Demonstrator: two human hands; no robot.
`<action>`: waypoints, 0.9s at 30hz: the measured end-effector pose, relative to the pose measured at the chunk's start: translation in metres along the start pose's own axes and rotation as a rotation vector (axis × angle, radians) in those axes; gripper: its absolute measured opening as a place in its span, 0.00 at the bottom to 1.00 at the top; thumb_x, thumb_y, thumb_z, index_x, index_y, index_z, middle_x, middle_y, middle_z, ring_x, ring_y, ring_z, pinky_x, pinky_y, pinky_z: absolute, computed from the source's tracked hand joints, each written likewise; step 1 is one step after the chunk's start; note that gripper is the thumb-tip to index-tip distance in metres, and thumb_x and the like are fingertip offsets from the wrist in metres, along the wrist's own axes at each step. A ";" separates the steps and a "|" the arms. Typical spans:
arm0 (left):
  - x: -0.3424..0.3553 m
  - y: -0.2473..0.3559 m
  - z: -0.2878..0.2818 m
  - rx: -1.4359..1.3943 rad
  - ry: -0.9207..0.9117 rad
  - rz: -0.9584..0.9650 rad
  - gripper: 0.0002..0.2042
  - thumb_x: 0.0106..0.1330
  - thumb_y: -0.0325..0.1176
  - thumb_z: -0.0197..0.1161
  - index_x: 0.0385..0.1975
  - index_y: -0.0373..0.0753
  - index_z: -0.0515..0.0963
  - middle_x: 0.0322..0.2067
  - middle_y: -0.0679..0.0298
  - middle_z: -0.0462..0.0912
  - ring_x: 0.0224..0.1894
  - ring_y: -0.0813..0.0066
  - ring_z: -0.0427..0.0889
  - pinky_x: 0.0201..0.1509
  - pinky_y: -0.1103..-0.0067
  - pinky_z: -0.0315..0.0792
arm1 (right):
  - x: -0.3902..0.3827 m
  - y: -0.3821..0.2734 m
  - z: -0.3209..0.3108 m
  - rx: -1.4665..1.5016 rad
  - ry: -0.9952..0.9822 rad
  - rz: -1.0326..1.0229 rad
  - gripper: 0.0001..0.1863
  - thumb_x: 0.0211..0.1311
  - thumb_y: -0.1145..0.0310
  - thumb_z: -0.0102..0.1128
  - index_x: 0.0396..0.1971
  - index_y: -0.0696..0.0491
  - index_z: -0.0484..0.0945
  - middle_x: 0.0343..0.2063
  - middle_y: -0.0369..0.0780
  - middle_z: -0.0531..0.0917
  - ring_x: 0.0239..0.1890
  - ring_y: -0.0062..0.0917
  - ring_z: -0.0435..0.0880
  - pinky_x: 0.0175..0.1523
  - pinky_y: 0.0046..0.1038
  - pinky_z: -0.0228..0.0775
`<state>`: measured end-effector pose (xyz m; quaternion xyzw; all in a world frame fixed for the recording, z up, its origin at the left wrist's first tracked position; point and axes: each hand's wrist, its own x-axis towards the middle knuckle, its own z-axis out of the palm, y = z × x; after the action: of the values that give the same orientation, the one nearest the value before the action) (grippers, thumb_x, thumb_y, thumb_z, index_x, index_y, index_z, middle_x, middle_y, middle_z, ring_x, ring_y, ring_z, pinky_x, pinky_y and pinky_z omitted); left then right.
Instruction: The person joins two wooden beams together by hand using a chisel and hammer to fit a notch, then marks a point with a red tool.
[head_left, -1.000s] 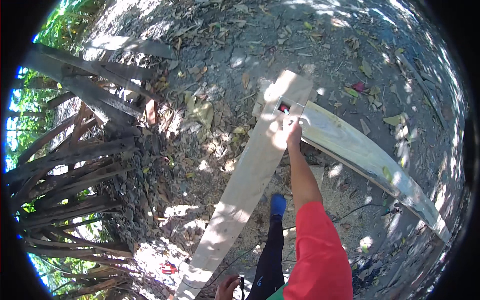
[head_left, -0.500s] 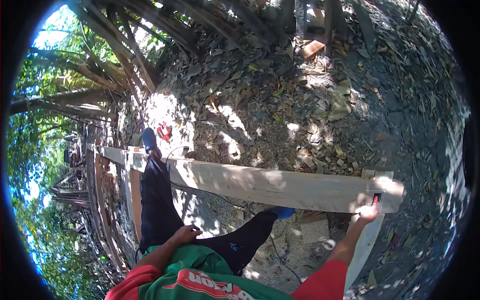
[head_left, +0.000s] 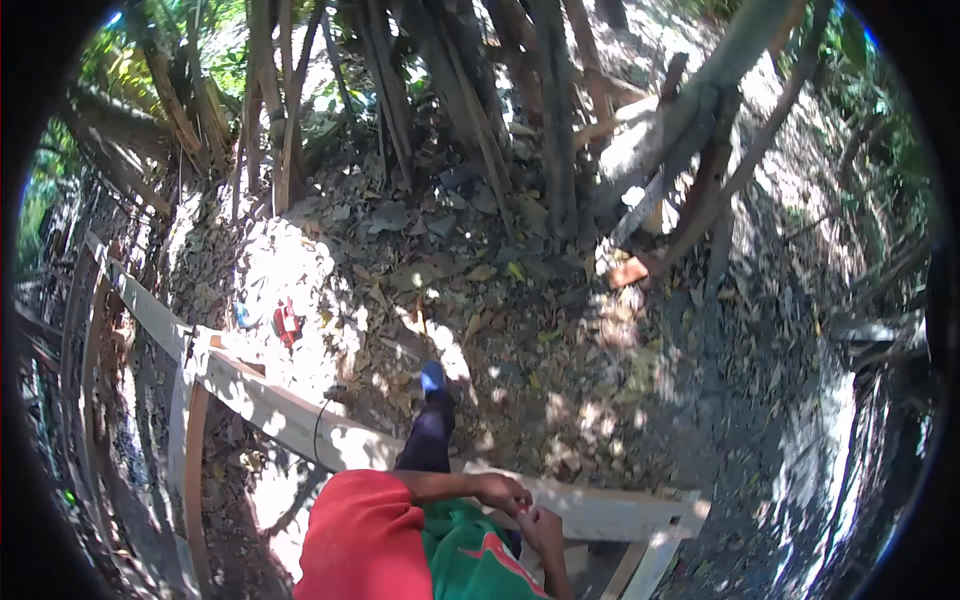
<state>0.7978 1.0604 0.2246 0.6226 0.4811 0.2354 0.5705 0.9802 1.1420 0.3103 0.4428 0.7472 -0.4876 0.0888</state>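
Observation:
My left hand (head_left: 502, 491) and my right hand (head_left: 543, 530) meet in front of my torso, above a long pale timber beam (head_left: 610, 510). Fingers of both are closed at a small red object (head_left: 523, 508), whose kind is too small to make out. At the beam's right end there is a small dark slot (head_left: 675, 520), some way from my right hand. One of my legs (head_left: 428, 435) reaches across to the beam's far side, its blue-shod foot on the leafy ground.
A red tool (head_left: 288, 322) lies on sunlit ground at the left, with a dark cord (head_left: 318, 430) crossing the beam nearer me. Other timbers (head_left: 188, 450) join the beam at the left. Tree trunks (head_left: 555, 130) and a reddish block (head_left: 628, 272) stand farther off.
My right hand has left the slot at the beam's end and come to my middle, meeting my left hand. One leg now reaches over the beam. The view has turned.

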 end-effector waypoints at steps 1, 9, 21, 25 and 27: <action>-0.004 -0.001 -0.035 -0.004 0.006 0.130 0.24 0.65 0.51 0.59 0.56 0.43 0.72 0.44 0.49 0.81 0.49 0.50 0.81 0.51 0.60 0.72 | 0.047 -0.036 -0.001 -0.058 0.066 -0.058 0.20 0.53 0.59 0.64 0.16 0.61 0.73 0.14 0.49 0.77 0.18 0.34 0.79 0.28 0.35 0.69; -0.157 -0.003 -0.211 -0.064 0.757 -0.034 0.16 0.65 0.42 0.57 0.47 0.41 0.75 0.33 0.51 0.81 0.38 0.47 0.81 0.41 0.58 0.73 | 0.201 -0.259 0.030 -0.206 -0.227 -0.305 0.18 0.57 0.63 0.62 0.15 0.60 0.72 0.13 0.39 0.77 0.17 0.20 0.74 0.25 0.29 0.66; -0.366 -0.076 -0.327 0.014 1.895 -0.064 0.13 0.72 0.37 0.56 0.50 0.37 0.77 0.37 0.62 0.81 0.40 0.74 0.79 0.49 0.75 0.74 | 0.292 -0.587 0.210 0.159 -1.304 -0.065 0.21 0.63 0.65 0.63 0.54 0.56 0.74 0.39 0.36 0.82 0.38 0.20 0.81 0.45 0.24 0.75; -0.434 -0.066 -0.372 -0.702 1.982 0.219 0.14 0.71 0.35 0.57 0.52 0.36 0.77 0.42 0.62 0.82 0.44 0.73 0.80 0.51 0.76 0.74 | 0.362 -0.643 0.275 -0.097 -1.493 -0.147 0.20 0.66 0.65 0.60 0.53 0.58 0.72 0.39 0.38 0.82 0.37 0.24 0.84 0.45 0.27 0.79; -0.457 -0.074 -0.397 -0.987 2.090 0.196 0.18 0.74 0.41 0.54 0.55 0.35 0.76 0.40 0.62 0.83 0.39 0.76 0.81 0.45 0.79 0.76 | 0.352 -0.705 0.312 -0.146 -1.552 -0.150 0.22 0.68 0.66 0.58 0.60 0.54 0.69 0.39 0.35 0.81 0.37 0.18 0.81 0.41 0.21 0.75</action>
<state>0.2437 0.8476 0.3671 -0.1310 0.5232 0.8403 0.0551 0.1509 0.9991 0.4116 -0.0834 0.5296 -0.6121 0.5813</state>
